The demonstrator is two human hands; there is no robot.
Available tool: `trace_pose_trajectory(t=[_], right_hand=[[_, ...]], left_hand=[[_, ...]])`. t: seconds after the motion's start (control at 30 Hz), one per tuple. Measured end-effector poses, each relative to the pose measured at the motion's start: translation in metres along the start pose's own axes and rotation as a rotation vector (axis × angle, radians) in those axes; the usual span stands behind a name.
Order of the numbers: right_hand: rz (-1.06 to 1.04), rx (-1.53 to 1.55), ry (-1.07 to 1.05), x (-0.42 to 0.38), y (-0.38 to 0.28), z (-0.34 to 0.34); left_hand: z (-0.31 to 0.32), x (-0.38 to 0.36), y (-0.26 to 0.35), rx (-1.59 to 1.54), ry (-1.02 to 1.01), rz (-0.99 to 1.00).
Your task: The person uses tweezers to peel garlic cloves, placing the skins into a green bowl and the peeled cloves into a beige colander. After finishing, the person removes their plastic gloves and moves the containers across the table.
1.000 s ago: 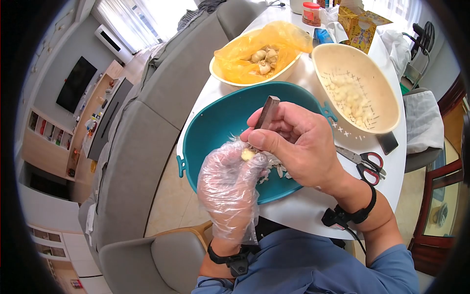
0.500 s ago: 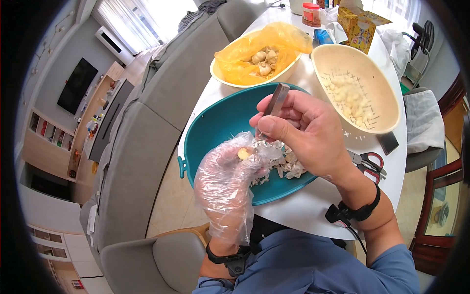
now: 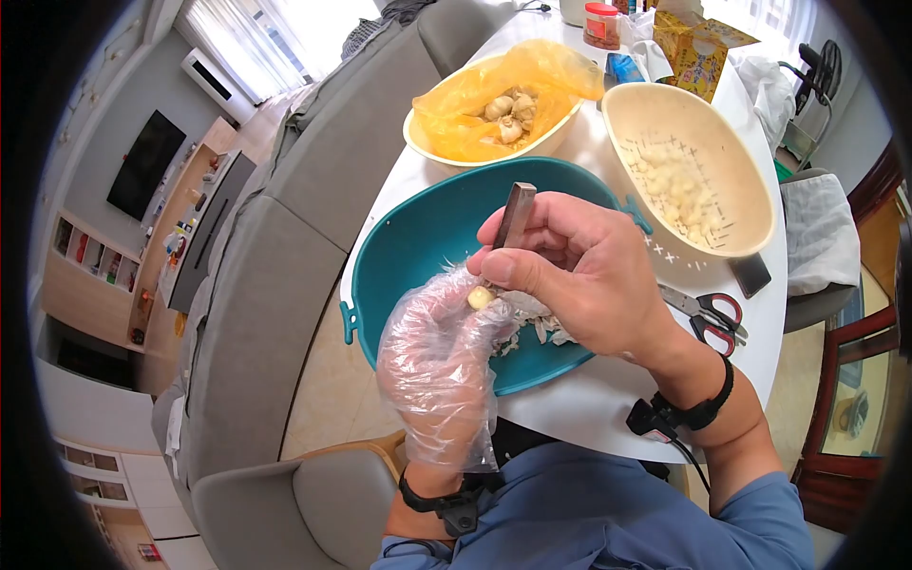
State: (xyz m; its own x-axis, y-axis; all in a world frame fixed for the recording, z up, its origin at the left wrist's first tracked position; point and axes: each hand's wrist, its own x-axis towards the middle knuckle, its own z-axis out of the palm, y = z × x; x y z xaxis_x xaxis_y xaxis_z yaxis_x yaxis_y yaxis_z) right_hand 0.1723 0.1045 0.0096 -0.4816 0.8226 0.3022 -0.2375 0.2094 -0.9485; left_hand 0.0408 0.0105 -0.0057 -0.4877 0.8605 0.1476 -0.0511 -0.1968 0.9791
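Observation:
A thin clear plastic glove covers my left hand (image 3: 437, 351), which pinches a pale garlic clove (image 3: 482, 298) over the teal basin (image 3: 408, 237). My right hand (image 3: 579, 271), bare, grips a narrow flat metal tool (image 3: 516, 217) between thumb and fingers. Its upper end points up and away; the lower end is hidden by my fingers, close to the clove, so I cannot tell its exact kind. White garlic skins (image 3: 541, 331) lie in the basin below both hands.
Behind the basin, a cream bowl (image 3: 418, 142) holds a yellow bag (image 3: 456, 119) with garlic bulbs (image 3: 513, 114). A cream colander (image 3: 750, 190) at right contains peeled cloves (image 3: 679, 195). Scissors (image 3: 717, 318) and a dark phone-like slab (image 3: 750, 275) lie on the white table (image 3: 598, 418).
My right hand has moved slightly left and down, bringing the metal tool closer to the clove. The clove now shows more of its pale face between my left fingers.

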Motion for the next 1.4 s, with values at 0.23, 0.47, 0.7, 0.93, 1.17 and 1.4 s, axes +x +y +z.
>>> trace_pose_trajectory(t=[0.23, 0.47, 0.7, 0.93, 1.17, 1.4], right_hand=[[-0.012, -0.001, 0.093, -0.001, 0.002, 0.006], [-0.091, -0.162, 0.208, 0.000, 0.004, 0.005], [-0.129, -0.201, 0.249, 0.006, 0.012, -0.003], [-0.139, -0.461, 0.110, 0.009, 0.009, -0.013], [-0.077, 0.123, -0.005, 0.003, 0.002, 0.001], [-0.062, 0.109, 0.005, 0.002, 0.010, 0.005]], left_hand=[[0.002, 0.002, 0.000, -0.022, -0.011, 0.018], [-0.001, 0.006, -0.003, -0.105, 0.038, -0.001], [0.000, 0.005, 0.002, -0.089, 0.035, -0.026], [-0.004, 0.008, -0.002, -0.179, 0.039, 0.009], [0.002, 0.007, 0.001, 0.011, 0.045, 0.096], [-0.004, 0.008, -0.010, 0.178, 0.022, 0.320]])
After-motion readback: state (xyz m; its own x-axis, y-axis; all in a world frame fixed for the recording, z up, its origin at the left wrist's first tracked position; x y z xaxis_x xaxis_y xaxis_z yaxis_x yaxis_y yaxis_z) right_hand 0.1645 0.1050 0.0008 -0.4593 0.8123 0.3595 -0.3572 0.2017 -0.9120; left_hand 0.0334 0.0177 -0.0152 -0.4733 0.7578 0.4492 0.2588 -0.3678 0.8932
